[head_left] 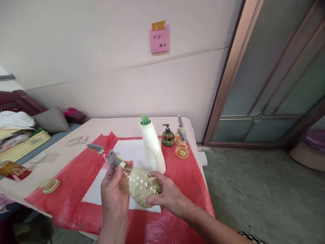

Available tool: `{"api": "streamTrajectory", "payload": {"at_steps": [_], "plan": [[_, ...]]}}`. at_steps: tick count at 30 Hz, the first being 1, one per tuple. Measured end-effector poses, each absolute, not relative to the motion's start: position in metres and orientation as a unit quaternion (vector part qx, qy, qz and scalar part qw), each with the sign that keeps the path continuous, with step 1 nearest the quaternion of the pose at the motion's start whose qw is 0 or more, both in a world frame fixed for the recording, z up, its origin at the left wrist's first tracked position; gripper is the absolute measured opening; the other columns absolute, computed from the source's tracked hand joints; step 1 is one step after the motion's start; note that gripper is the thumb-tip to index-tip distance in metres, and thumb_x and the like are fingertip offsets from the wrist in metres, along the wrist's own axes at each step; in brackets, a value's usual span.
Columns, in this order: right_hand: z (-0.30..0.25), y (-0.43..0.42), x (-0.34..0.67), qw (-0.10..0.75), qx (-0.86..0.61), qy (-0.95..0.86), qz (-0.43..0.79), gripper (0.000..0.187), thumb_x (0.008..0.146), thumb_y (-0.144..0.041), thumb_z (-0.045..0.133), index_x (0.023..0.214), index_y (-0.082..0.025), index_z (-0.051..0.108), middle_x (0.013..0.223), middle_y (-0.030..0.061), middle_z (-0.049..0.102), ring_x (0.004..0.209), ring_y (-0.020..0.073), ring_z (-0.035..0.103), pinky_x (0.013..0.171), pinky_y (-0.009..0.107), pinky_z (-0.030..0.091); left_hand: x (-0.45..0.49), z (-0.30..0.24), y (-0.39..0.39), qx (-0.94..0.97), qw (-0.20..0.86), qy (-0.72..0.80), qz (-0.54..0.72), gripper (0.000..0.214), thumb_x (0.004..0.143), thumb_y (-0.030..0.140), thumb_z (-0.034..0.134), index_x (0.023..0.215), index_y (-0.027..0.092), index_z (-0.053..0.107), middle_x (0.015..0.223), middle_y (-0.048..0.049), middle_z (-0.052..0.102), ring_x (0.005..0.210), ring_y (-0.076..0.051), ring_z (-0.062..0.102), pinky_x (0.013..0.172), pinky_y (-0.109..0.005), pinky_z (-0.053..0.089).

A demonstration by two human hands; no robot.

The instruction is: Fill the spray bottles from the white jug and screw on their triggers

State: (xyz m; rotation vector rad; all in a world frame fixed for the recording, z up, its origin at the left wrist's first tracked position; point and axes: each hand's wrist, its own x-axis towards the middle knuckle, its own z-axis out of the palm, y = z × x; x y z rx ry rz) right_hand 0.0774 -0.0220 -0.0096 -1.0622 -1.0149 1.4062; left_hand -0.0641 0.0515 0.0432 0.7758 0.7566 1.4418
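Obs.: clear ribbed spray bottle [141,184] held on its side in the air just above the white cloth [132,159], near the desk's front edge. Right hand [169,196] is clamped around the round belly; left hand [114,189] is closed on the neck, fingertips at the grey trigger head [114,159]. Both grips are firm on it, none slack. Contents look pale yellow, level not readable. Risk: with the bottle lying flat, any loosening of the trigger head would let liquid run out at the neck onto the left grip and the cloth below; I cannot tell whether the collar is tight. Second risk: the belly is smooth and rounded, so a wet right grip could slide and drop it toward the floor, since it hangs close to the edge. Third: just beyond the right grip the tall white bottle [153,145] stands open with a green funnel [145,119] in its mouth; a nudge from the knuckles could tip it. Counts: spray bottles four, namely the one in hand, one lying [98,150] just beyond the left grip, two standing [181,144] far side of the right grip. Pump bottle [168,136] one. White bottle one. Red sheet [76,179] one, over the desk [83,128]. Loose lid [51,185] one, well to the left. Pink note [159,38] on the wall, one.
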Motion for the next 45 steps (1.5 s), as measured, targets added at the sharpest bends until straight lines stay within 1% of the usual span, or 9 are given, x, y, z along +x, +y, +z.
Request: {"api": "streamTrajectory", "payload": {"at_steps": [3, 5, 9, 11, 13, 16, 21, 29, 45], "plan": [[-0.009, -0.022, 0.082, 0.506, -0.407, -0.418, 0.635, 0.085, 0.053, -0.047, 0.086, 0.124, -0.018, 0.048, 0.087, -0.0001, 0.057, 0.056, 0.0089, 0.047, 0.041, 0.018, 0.035, -0.065, 0.046, 0.047, 0.357, 0.607, 0.344, 0.622, 0.026, 0.072, 0.033, 0.074, 0.094, 0.02, 0.067, 0.084, -0.0041, 0.07, 0.088, -0.023, 0.067, 0.084, -0.04, 0.051], [-0.005, -0.024, 0.088, 0.495, -0.4, -0.447, 0.629, 0.083, 0.054, -0.052, 0.084, 0.122, -0.019, 0.05, 0.089, 0.001, 0.058, 0.064, 0.0124, 0.053, 0.049, 0.021, 0.043, -0.064, 0.047, 0.045, 0.372, 0.598, 0.351, 0.617, 0.03, 0.07, 0.033, 0.076, 0.096, 0.02, 0.066, 0.085, -0.0043, 0.071, 0.087, -0.023, 0.067, 0.081, -0.039, 0.052], [0.012, -0.036, 0.101, 0.444, -0.545, -0.593, 0.394, 0.092, 0.051, -0.051, 0.088, 0.13, -0.025, 0.049, 0.12, 0.0063, 0.055, 0.103, 0.0261, 0.056, 0.085, 0.037, 0.048, -0.051, 0.043, 0.033, 0.421, 0.544, 0.37, 0.625, 0.039, 0.066, 0.031, 0.08, 0.1, 0.019, 0.065, 0.09, -0.0044, 0.071, 0.087, -0.021, 0.067, 0.077, -0.032, 0.052], [0.019, -0.044, 0.106, 0.397, -0.613, -0.629, 0.268, 0.106, 0.049, -0.047, 0.09, 0.139, -0.027, 0.039, 0.13, 0.0082, 0.05, 0.111, 0.0292, 0.053, 0.089, 0.041, 0.045, -0.04, 0.039, 0.021, 0.457, 0.531, 0.379, 0.605, 0.041, 0.064, 0.031, 0.081, 0.099, 0.019, 0.064, 0.094, -0.0053, 0.072, 0.086, -0.02, 0.067, 0.076, -0.029, 0.052], [0.021, -0.051, 0.108, 0.368, -0.635, -0.646, 0.207, 0.102, 0.054, -0.045, 0.087, 0.14, -0.028, 0.035, 0.127, 0.0084, 0.051, 0.11, 0.0288, 0.054, 0.085, 0.04, 0.047, -0.026, 0.035, 0.009, 0.495, 0.545, 0.379, 0.56, 0.04, 0.063, 0.031, 0.081, 0.097, 0.018, 0.064, 0.096, -0.0065, 0.071, 0.086, -0.021, 0.067, 0.075, -0.029, 0.052], [0.018, -0.056, 0.114, 0.358, -0.646, -0.656, 0.155, 0.074, 0.064, -0.037, 0.076, 0.129, -0.025, 0.043, 0.112, 0.0067, 0.058, 0.098, 0.026, 0.059, 0.073, 0.034, 0.047, -0.009, 0.031, -0.001, 0.544, 0.569, 0.363, 0.498, 0.041, 0.063, 0.03, 0.081, 0.099, 0.018, 0.063, 0.098, -0.0077, 0.071, 0.091, -0.023, 0.067, 0.078, -0.031, 0.053], [0.008, -0.052, 0.141, 0.397, -0.692, -0.588, 0.131, 0.054, 0.071, -0.037, 0.066, 0.12, -0.022, 0.046, 0.096, 0.0041, 0.061, 0.082, 0.0228, 0.061, 0.068, 0.031, 0.046, -0.004, 0.027, 0.009, 0.578, 0.521, 0.376, 0.503, 0.046, 0.066, 0.032, 0.079, 0.108, 0.021, 0.062, 0.119, -0.0088, 0.065, 0.118, -0.025, 0.056, 0.099, -0.035, 0.044], [-0.041, -0.007, 0.17, 0.308, -0.815, -0.487, 0.061, 0.052, 0.077, -0.044, 0.061, 0.121, -0.02, 0.045, 0.097, 0.01, 0.062, 0.083, 0.0313, 0.064, 0.062, 0.035, 0.045, -0.026, 0.023, 0.033, 0.514, 0.469, 0.461, 0.55, 0.037, 0.074, 0.046, 0.071, 0.097, 0.019, 0.064, 0.101, -0.0081, 0.071, 0.102, -0.022, 0.064, 0.09, -0.032, 0.049], [-0.058, 0.026, 0.172, 0.267, -0.833, -0.484, 0.008, 0.062, 0.084, -0.053, 0.053, 0.133, -0.017, 0.041, 0.12, 0.014, 0.054, 0.089, 0.0289, 0.063, 0.055, 0.027, 0.041, -0.039, 0.02, 0.05, 0.511, 0.481, 0.495, 0.512, 0.04, 0.068, 0.05, 0.073, 0.093, 0.019, 0.066, 0.095, -0.0076, 0.072, 0.098, -0.023, 0.064, 0.086, -0.031, 0.049]]}}
